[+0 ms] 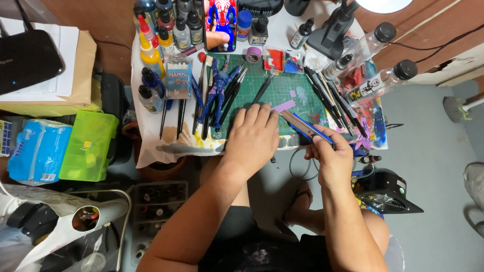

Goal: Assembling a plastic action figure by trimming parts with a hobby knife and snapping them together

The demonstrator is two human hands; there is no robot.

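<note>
left hand (253, 137) lies flat, palm down, on the green cutting mat (282, 90), fingers (257, 112) spread and released, not gripping anything, just pressing on the mat next to a strip of purple tape (283, 106) that sits at the fingertips. right hand (330, 156) is just off the mat's near right corner, fingers clenched around a blue utility knife (305, 126), whose blade end points up toward the purple tape, tip about touching it from what i can tell.

everything else by the mat: a blue-purple action figure (218, 93) lies along its left edge among a bunch of dark brushes (176, 116). beyond the mat's far edge there's a roll of purple tape (254, 53), a phone (221, 24) showing a red and blue figure, and a cluster of paint bottles (161, 30). to the mat's right, more brushes (327, 98) and two clear bottles with black caps (383, 80). the counter (151, 146) is covered in a paint-stained white sheet. well left of the mat, off the counter, a lime green plastic box (88, 146) and a blue pack of tissues (38, 151).
</note>
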